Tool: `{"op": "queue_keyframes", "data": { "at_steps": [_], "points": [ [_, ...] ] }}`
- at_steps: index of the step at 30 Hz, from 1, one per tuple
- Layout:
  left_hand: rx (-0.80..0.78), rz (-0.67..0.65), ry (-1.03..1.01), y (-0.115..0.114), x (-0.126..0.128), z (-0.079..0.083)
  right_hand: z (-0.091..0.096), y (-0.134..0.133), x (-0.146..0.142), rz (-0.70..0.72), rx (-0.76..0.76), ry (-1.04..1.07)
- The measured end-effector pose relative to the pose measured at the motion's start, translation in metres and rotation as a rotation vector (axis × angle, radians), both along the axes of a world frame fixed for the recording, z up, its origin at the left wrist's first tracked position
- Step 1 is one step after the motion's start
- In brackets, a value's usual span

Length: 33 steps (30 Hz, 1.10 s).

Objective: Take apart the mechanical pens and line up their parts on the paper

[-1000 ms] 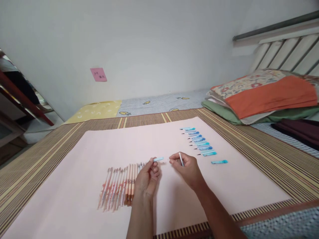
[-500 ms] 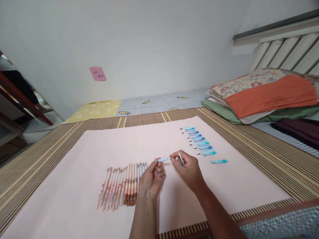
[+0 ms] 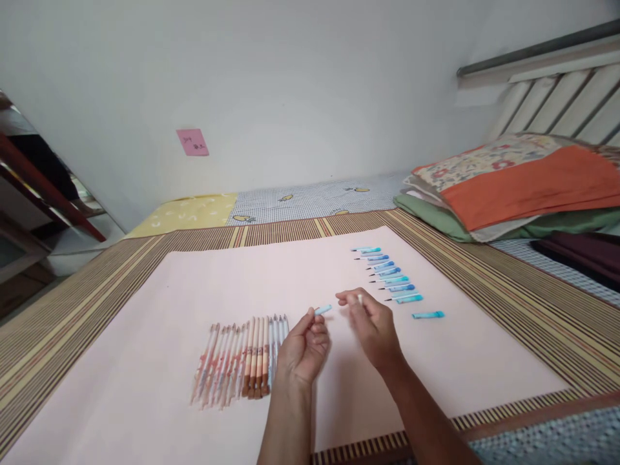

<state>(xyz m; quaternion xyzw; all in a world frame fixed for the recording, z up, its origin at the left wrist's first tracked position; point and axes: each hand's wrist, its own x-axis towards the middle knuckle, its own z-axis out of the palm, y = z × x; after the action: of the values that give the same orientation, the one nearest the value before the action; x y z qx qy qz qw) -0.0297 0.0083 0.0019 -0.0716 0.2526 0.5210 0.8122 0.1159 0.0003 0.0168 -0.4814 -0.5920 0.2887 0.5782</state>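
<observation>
Pink sheet (image 3: 281, 281) below, L grip (image 3: 304, 347) pinching blue tube (image 3: 323, 310) (juts R), R grip (image 3: 372, 328) pinching white stick (image 3: 360, 298).

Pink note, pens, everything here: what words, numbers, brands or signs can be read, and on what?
Pink note on the wall: two bits of handwriting; the upper looks like "304", but it is too blurred to be sure; the lower is unreadable.
Peach-and-brown pens: small dark marks, too small to tell whether they are lettering.
Light blue piece in the left hand: no lettering can be made out.
</observation>
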Motion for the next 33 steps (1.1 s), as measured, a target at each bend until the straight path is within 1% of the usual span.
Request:
{"op": "queue_keyframes", "data": {
  "at_steps": [3,5,7,10,13,17,21,24,28,30,32,33],
  "points": [
    [-0.023,-0.028,-0.094,-0.001,0.001,-0.002,0.001,0.001,0.005,-0.094,-0.080,0.160],
    [-0.025,-0.038,-0.108,-0.001,0.002,-0.003,0.000,0.002,0.009,-0.138,-0.092,0.206],
    [-0.021,-0.034,-0.092,-0.001,0.003,-0.004,-0.002,0.004,0.012,-0.147,-0.116,0.287],
    [-0.008,-0.009,-0.041,0.000,0.005,-0.004,-0.006,0.007,0.012,-0.069,-0.168,0.464],
    [0.003,0.021,0.032,0.001,0.007,-0.005,-0.010,0.009,0.007,0.051,-0.210,0.532],
    [0.029,0.068,0.119,0.000,0.012,-0.003,-0.013,0.009,-0.004,0.147,-0.257,0.470],
    [0.070,0.074,0.158,-0.001,0.014,0.000,-0.014,0.006,-0.011,0.205,-0.233,0.366],
    [0.091,0.080,0.212,-0.001,0.015,0.001,-0.016,0.006,-0.010,0.224,-0.207,0.298],
    [0.177,0.105,0.272,-0.002,0.016,-0.001,-0.021,0.009,-0.005,0.260,-0.224,0.315],
    [0.203,0.104,0.298,-0.002,0.017,-0.002,-0.022,0.011,0.001,0.251,-0.244,0.297],
    [0.204,0.105,0.343,-0.003,0.018,-0.002,-0.020,0.011,0.007,0.177,-0.229,0.215],
    [0.204,0.106,0.370,-0.003,0.019,-0.002,-0.018,0.011,0.011,0.125,-0.192,0.140]
  ]
}}
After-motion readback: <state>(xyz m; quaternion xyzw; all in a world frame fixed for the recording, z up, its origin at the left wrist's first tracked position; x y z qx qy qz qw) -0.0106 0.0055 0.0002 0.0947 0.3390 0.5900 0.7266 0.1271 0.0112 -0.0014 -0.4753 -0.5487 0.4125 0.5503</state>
